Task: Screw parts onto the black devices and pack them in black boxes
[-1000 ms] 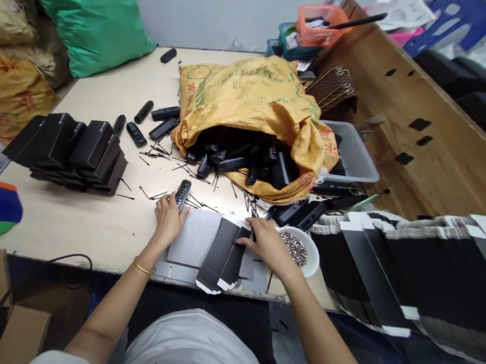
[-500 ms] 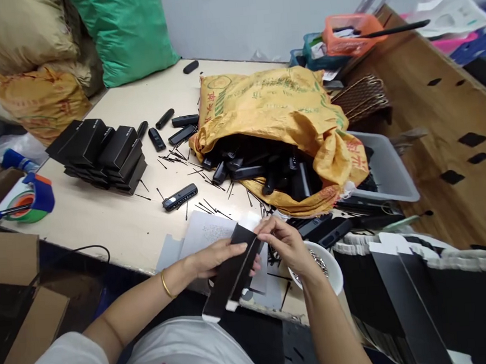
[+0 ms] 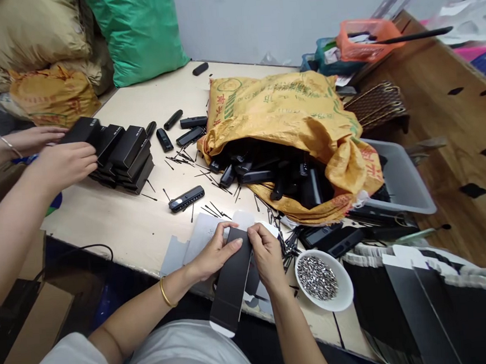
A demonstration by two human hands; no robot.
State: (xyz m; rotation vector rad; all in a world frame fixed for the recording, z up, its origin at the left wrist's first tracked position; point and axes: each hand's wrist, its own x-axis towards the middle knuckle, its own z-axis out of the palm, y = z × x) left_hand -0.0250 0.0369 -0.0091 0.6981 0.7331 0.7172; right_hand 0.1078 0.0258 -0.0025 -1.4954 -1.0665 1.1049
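Note:
A long black cardboard box (image 3: 232,281) lies between my hands at the table's front edge, its near end showing an open white-edged flap. My left hand (image 3: 217,253) grips it from the left, thumb on top. At the far end, my right hand (image 3: 266,250) has its fingers closed on the box's edge by a white flap. Under and behind it are white and grey sheets (image 3: 197,243). To the right stands a white bowl (image 3: 346,294) of small metal pieces. Flat black box blanks (image 3: 421,302) are stacked at the lower right.
A co-worker's hands (image 3: 62,162) touch the stack of black boxes (image 3: 129,151) at left. An open yellow sack (image 3: 279,106) spills black handheld devices. Thin black sticks and a black device (image 3: 186,199) lie scattered. A grey bin (image 3: 406,175) stands right.
A co-worker's hands have come in from the left onto the box stack. My box has turned its broad face up, and my right hand has moved left, uncovering the bowl.

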